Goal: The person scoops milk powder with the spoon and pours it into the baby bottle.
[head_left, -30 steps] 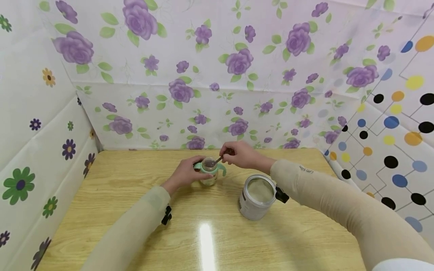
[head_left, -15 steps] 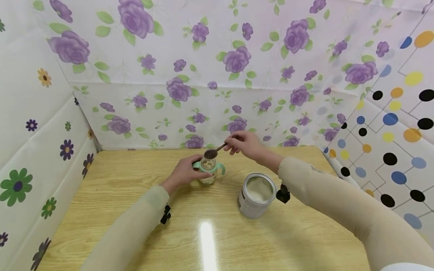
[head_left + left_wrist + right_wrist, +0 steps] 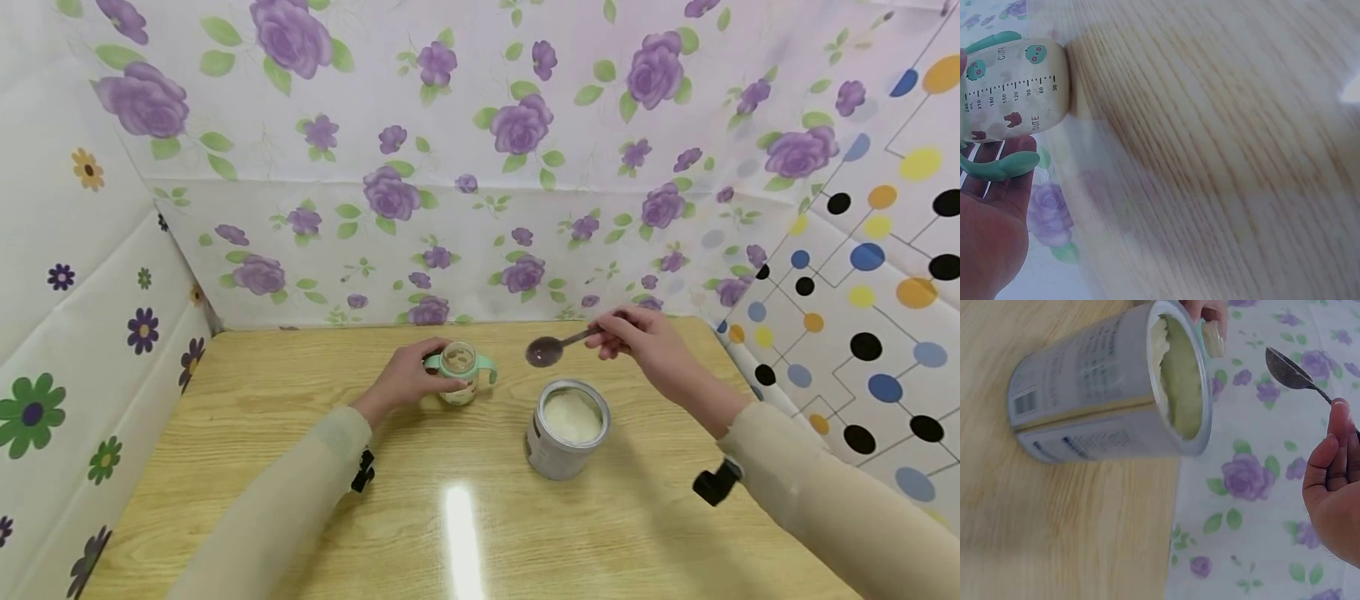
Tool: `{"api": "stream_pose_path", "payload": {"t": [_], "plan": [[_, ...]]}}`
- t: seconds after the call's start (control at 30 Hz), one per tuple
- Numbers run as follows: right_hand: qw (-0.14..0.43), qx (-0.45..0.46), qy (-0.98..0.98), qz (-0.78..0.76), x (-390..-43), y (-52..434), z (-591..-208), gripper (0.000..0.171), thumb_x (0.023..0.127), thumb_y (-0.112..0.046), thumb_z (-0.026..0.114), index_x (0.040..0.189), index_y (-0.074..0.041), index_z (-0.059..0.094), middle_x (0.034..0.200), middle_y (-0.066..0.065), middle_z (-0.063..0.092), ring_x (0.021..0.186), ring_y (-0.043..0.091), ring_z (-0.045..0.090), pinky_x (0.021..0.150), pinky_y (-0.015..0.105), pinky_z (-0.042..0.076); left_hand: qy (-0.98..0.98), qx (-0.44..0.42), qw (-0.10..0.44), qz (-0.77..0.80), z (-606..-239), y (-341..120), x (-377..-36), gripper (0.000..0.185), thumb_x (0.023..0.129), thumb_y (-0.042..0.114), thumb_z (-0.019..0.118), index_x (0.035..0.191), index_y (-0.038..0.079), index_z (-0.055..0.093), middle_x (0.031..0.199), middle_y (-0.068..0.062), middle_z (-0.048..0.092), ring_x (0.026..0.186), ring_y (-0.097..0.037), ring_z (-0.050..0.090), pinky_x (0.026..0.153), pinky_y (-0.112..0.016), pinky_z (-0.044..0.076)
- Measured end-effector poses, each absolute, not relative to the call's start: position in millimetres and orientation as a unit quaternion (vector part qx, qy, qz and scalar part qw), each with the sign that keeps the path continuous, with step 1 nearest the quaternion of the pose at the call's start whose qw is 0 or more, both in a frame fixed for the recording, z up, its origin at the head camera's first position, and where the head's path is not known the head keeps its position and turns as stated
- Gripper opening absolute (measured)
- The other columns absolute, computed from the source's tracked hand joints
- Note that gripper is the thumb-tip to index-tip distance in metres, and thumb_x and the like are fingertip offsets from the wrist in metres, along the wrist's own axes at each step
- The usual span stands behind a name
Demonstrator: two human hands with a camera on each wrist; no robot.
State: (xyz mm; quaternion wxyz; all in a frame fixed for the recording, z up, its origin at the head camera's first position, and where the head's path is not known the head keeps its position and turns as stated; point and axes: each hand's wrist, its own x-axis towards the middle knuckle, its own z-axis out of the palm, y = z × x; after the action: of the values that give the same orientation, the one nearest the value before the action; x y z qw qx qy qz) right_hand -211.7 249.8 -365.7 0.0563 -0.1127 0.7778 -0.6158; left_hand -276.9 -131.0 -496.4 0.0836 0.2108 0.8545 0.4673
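Left hand [image 3: 408, 379] wrapped around baby bottle [image 3: 460, 372], fingers curled on its left side; bottle upright on wooden table [image 3: 300, 467], at table centre toward the far edge, mouth uncovered, green handles at both sides. Printed measuring scale on bottle wall legible in left wrist view [image 3: 1019, 100]. Right hand [image 3: 645, 342] pinching handle of metal spoon [image 3: 551, 350], held in the air with bowl pointing left, above and just beyond the tin's far rim. Open tin [image 3: 566, 429] of pale powder standing near and right of the bottle, apart from it. Powder surface visible in right wrist view [image 3: 1179, 375]. Floral sheet [image 3: 450, 167] behind the table.
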Motion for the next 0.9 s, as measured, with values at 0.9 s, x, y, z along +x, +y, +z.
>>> {"api": "stream_pose_path", "payload": {"t": [0.9], "plan": [[0.080, -0.091, 0.793, -0.597, -166, 290, -414, 0.041, 0.114, -0.028, 0.056, 0.118, 0.011, 0.069, 0.098, 0.014, 0.079, 0.082, 0.020, 0.073, 0.078, 0.032, 0.064, 0.864, 0.263, 0.088, 0.421, -450, -141, -273, 0.094, 0.086, 0.043, 0.092, 0.164, 0.018, 0.044, 0.158, -0.011, 0.054, 0.147, -0.031, 0.049, 0.124, -0.050, 0.039]]}}
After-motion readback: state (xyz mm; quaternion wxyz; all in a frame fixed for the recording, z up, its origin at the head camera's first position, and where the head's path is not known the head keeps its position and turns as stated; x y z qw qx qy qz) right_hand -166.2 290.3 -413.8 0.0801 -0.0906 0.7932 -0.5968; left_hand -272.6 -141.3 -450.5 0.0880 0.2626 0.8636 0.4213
